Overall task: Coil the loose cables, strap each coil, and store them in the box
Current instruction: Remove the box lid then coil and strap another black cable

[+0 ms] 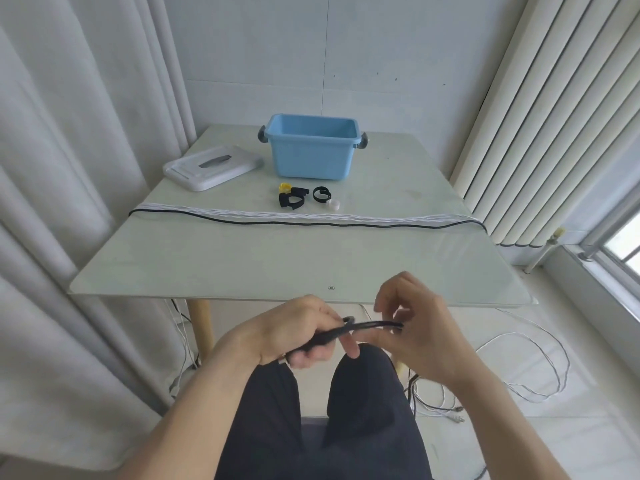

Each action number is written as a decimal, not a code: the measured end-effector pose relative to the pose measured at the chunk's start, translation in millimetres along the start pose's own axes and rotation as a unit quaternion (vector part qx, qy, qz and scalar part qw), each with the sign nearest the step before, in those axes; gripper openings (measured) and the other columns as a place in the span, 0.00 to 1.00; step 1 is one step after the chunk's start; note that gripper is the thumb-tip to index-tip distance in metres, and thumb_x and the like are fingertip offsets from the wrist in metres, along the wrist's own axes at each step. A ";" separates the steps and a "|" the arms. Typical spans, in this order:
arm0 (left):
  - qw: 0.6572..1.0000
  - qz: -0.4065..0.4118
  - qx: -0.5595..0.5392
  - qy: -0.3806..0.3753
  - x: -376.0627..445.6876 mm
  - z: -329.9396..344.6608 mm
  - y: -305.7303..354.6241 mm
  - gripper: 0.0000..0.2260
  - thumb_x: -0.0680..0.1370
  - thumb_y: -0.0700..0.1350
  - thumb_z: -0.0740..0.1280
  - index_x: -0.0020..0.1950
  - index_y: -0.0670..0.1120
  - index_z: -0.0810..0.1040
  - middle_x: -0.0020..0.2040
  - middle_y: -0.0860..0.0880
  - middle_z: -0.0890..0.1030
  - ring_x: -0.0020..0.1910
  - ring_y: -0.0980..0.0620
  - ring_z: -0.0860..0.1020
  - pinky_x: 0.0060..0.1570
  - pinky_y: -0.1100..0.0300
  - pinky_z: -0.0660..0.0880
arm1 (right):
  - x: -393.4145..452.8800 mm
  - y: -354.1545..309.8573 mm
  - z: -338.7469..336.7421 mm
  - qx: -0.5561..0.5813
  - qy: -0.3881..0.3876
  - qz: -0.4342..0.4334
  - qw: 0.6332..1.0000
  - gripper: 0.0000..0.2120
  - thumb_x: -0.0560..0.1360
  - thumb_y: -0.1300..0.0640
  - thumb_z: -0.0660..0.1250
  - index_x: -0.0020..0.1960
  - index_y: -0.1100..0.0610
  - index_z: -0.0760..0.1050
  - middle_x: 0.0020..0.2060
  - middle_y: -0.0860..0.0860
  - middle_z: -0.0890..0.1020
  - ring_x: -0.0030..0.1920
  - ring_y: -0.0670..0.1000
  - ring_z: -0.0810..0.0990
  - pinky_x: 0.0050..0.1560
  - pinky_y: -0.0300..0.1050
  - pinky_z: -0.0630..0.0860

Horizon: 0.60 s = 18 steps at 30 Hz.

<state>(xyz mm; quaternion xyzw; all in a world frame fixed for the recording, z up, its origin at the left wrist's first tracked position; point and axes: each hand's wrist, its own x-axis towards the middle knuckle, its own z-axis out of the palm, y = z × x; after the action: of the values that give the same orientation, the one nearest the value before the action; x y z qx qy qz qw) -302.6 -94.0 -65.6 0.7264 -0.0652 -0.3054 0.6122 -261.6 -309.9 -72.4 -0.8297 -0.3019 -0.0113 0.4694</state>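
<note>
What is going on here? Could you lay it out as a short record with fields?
Left hand: grips a black cable over the lap
Right hand: pinches the cable's other end
Table: black and white cables stretched straight across it
Box: blue, open, at the far side; inside not fully visible
Lid: white, lying left of the box
Straps: small black loops, one yellow, in front of the box
Floor: loose white cables at right

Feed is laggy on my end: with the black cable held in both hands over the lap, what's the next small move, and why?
Probably lay one more loop into the left hand. That hand grips the black cable and the right hand pinches its free end, while the straps lie untouched in front of the blue box.
</note>
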 end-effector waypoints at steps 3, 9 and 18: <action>0.981 0.065 -0.164 -0.078 0.7 -3.5 0.6 0.25 0.80 0.56 0.54 0.45 0.38 0.81 0.24 0.51 0.60 0.19 0.56 0.57 0.22 0.62 0.53 | 6.3 12.4 -1.9 0.054 -0.030 0.018 0.998 0.22 0.65 0.32 0.75 0.51 0.45 0.80 0.53 0.42 0.78 0.51 0.50 0.80 0.46 0.42 0.76; 0.964 0.127 -0.232 0.004 6.6 -1.2 -13.1 0.16 0.78 0.54 0.63 0.39 0.42 0.77 0.23 0.54 0.60 0.19 0.57 0.58 0.22 0.66 0.60 | 0.6 15.3 11.1 0.259 -0.123 0.076 0.955 0.27 0.72 0.34 0.70 0.42 0.60 0.73 0.31 0.53 0.80 0.34 0.58 0.81 0.54 0.55 0.80; 0.910 0.168 -0.374 -0.068 17.0 -1.2 -27.8 0.13 0.76 0.47 0.64 0.48 0.38 0.81 0.26 0.52 0.66 0.23 0.54 0.65 0.28 0.59 0.65 | 4.1 5.7 20.8 0.443 -0.106 0.150 0.878 0.13 0.79 0.49 0.64 0.41 0.57 0.75 0.27 0.49 0.58 0.25 0.45 0.53 0.25 0.37 0.53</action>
<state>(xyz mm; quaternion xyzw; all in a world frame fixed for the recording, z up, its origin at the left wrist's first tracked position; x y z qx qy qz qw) -296.0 -94.3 -97.6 0.4002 -0.1093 -0.2488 0.8752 -260.8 -293.7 -87.3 -0.5664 -0.1954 0.2818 0.7494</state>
